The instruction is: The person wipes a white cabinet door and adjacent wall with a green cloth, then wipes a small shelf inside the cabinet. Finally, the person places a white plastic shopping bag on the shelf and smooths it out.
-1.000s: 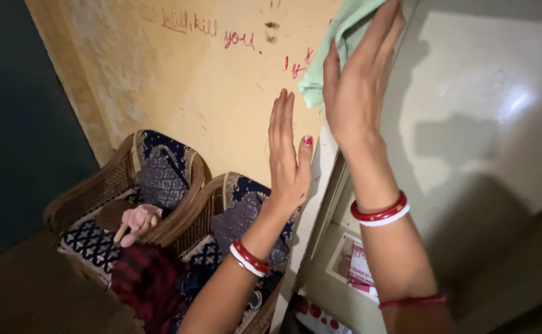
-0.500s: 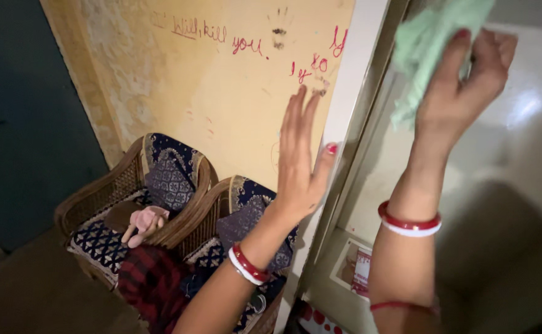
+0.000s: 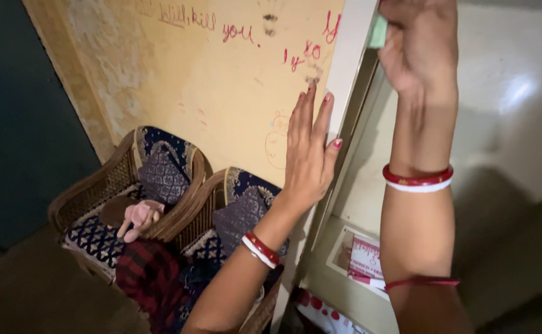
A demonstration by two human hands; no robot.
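A yellow wall [image 3: 221, 93] stands behind, patchy and worn, with red scribbles near the top. To the left is a dark blue-green wall [image 3: 17, 124]. Two woven cane chairs [image 3: 159, 204] sit side by side against the yellow wall, with blue patterned cushions [image 3: 159, 173]. A small pink toy [image 3: 138, 218] lies on one chair, and a red checked cloth [image 3: 150, 278] hangs at the front. The floor [image 3: 29, 291] is dim and brownish. On the right is a pale shiny surface [image 3: 506, 111], maybe a cupboard door, with a bright spot of light.

A pale green cloth [image 3: 377, 31], mostly hidden, apparently pressed against the white panel [image 3: 518, 93].
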